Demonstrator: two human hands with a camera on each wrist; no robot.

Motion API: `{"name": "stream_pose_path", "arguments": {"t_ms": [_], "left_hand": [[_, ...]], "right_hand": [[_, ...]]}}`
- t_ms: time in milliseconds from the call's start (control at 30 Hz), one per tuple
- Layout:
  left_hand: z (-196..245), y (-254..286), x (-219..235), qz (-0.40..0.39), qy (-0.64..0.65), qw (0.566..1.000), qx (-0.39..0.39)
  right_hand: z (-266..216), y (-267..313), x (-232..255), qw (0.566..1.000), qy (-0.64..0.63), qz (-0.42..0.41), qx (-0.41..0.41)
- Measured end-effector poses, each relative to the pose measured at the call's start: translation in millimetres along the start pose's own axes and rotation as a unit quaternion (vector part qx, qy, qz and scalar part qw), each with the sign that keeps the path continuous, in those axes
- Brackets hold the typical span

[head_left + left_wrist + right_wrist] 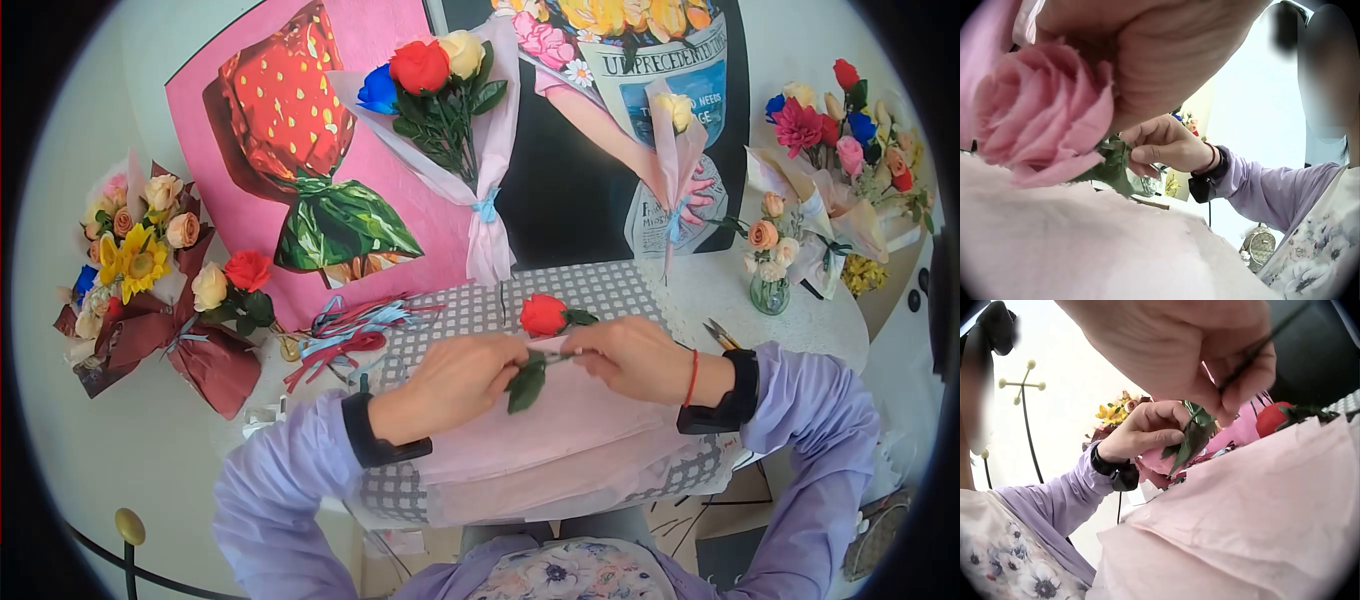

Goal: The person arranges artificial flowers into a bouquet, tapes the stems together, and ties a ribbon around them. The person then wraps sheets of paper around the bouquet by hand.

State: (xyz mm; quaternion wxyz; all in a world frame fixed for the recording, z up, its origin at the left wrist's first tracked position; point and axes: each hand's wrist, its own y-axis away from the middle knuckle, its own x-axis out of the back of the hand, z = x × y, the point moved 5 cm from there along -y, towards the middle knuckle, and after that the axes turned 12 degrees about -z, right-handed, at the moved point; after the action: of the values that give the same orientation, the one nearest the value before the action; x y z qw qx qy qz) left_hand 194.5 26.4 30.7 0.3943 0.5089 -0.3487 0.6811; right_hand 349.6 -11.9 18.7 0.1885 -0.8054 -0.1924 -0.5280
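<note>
Over pale pink wrapping paper (560,440), both hands are on one artificial pink rose (1041,119). My left hand (450,385) grips its stem close by the green leaves (526,385), and the bloom is hidden in the head view. To the right, my right hand (640,365) pinches the thin dark stem (1260,350) between thumb and fingers. A red rose (543,314) with green leaves lies just beyond the hands, at the paper's far edge.
Ribbon strands (355,330) and a burgundy-wrapped bouquet (210,365) are on the left. Scissors (722,335) lie right of the paper, with a glass vase (770,293) behind. A wrapped three-rose bouquet (490,210) stands at the back before painted boards.
</note>
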Motion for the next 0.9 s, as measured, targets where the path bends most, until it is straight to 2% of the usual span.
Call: {"name": "stream_pose_path", "arguments": {"t_ms": [33, 67, 100, 167, 200, 233, 300, 367, 433, 500, 633, 900], "left_hand": [[1.9, -0.3, 8.8, 0.036, 0.011, 0.999, 0.011], [3.1, -1.2, 14.2, 0.023, 0.028, 0.999, 0.04], [2.8, -2.6, 16.9, 0.023, 0.028, 0.999, 0.041], [8.4, -0.4, 30.6, 0.134, -0.011, 0.991, -0.012], [10.0, 1.1, 35.2, 0.154, -0.033, 0.987, -0.005], [9.3, 2.2, 37.6, 0.147, -0.023, 0.989, 0.002], [12.1, 4.5, 43.8, 0.156, -0.11, 0.981, -0.015], [13.4, 6.9, 46.0, 0.165, -0.103, 0.981, -0.015], [13.8, 7.5, 45.1, 0.183, -0.106, 0.977, -0.02], [16.1, 9.8, 48.8, 0.24, -0.08, 0.965, -0.062], [14.1, 10.0, 47.8, 0.234, -0.167, 0.955, -0.068], [16.7, 10.8, 46.6, 0.216, -0.179, 0.956, -0.089]], "right_hand": [[-5.6, -2.2, 9.3, 0.997, 0.018, 0.069, 0.033], [-10.7, -2.5, 18.6, 0.988, 0.035, 0.138, 0.066], [-12.7, -3.8, 22.5, 0.988, 0.034, 0.138, 0.067], [-19.8, -4.1, 31.4, 0.978, 0.12, 0.152, 0.073], [-17.5, -5.5, 33.7, 0.98, 0.115, 0.147, 0.072], [-16.6, -4.9, 34.9, 0.972, 0.14, 0.164, 0.092], [-13.3, -7.3, 35.0, 0.968, 0.153, 0.167, 0.107], [-20.5, -4.6, 38.6, 0.949, 0.194, 0.207, 0.138], [-30.2, -2.4, 40.9, 0.952, 0.202, 0.196, 0.124], [-31.7, -3.0, 40.9, 0.949, 0.219, 0.194, 0.114], [-31.0, -5.2, 41.0, 0.946, 0.24, 0.182, 0.117], [-28.6, -8.1, 41.1, 0.942, 0.284, 0.129, 0.121]]}}
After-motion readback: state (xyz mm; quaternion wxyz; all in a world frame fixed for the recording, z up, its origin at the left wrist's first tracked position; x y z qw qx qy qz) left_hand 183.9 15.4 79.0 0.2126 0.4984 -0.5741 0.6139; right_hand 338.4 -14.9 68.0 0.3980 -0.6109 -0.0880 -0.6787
